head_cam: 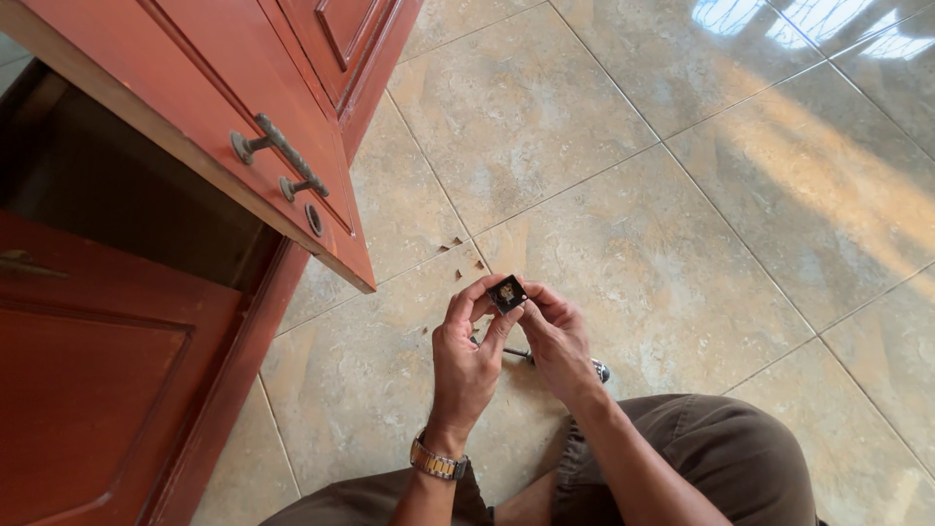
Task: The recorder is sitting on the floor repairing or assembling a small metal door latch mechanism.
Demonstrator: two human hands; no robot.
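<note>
A small black lock [506, 293] is pinched from both sides, between left hand [466, 358] and right hand [557, 343] fingertips, face up.

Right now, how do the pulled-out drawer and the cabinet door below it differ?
The drawer is pulled out over the tiled floor, showing its dark inside; the cabinet door below looks shut. The drawer front carries a metal bar handle and a round keyhole; the door shows only part of a handle at its top edge. Both are reddish-brown wood with raised panels.
</note>
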